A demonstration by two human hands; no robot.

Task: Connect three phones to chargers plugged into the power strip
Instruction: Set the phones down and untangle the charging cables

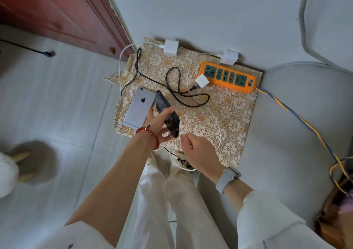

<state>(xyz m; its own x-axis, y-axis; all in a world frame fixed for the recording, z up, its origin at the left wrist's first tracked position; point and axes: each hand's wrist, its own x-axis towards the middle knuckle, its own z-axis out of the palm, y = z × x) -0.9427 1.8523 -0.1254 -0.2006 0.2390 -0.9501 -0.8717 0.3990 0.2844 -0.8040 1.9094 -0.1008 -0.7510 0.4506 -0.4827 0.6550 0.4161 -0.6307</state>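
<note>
On the flower-patterned cloth (pixel 229 111) that covers the desk, the left hand (pixel 159 123) holds a black phone (pixel 168 113) lifted and tilted, its fingers curled round the lower half in a firm grip. The right hand (pixel 198 151) sits just beside the phone's near end, its fingertips pinching the plug of a white cable (pixel 217 126), which is almost touching the phone's bottom edge; whether the plug is already in cannot be told. A silver phone (pixel 138 108) lies face down on the cloth to the left, partly under the black phone and the left hand.

An orange power strip (pixel 228 76) lies at the far right of the cloth. One white charger (pixel 201 81) is plugged in at its left end, with a black braided cable (pixel 172 88) looping from it across the cloth. Two more white chargers (pixel 171 47) (pixel 230 57) rest at the far edge of the cloth, near the wall, not in the strip's sockets. A blue and yellow cord (pixel 298 116) runs off from the strip to the right. The left wrist wears a red bead bracelet (pixel 150 134), the right a grey watch (pixel 227 178).
</note>
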